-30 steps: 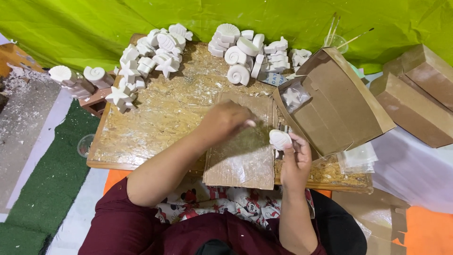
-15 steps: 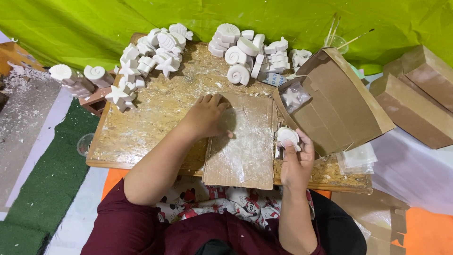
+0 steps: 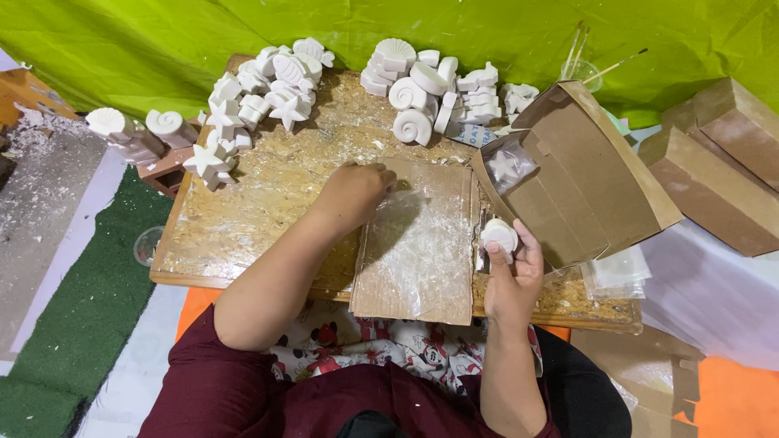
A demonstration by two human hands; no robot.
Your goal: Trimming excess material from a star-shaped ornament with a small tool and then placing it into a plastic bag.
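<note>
My right hand [image 3: 513,280] grips a small round white plaster piece [image 3: 498,236] near the front right of the wooden board [image 3: 268,203]. My left hand [image 3: 355,192] rests with curled fingers at the upper left corner of a dusty brown cardboard sheet [image 3: 422,243] lying on the board; whether it pinches anything is hidden. Just right of the right hand stands an open brown cardboard box [image 3: 584,178] with a white star-shaped piece [image 3: 503,166] inside.
White plaster shells and stars are heaped at the board's back left [image 3: 268,81] and back middle [image 3: 430,89]. More pieces sit on a block at the left [image 3: 138,130]. Brown boxes [image 3: 714,162] lie at the right, brushes in a cup [image 3: 580,69] behind, green cloth beyond.
My left hand has slid from the middle of the cardboard sheet up to its upper left corner. The right hand still holds the white piece, almost unmoved.
</note>
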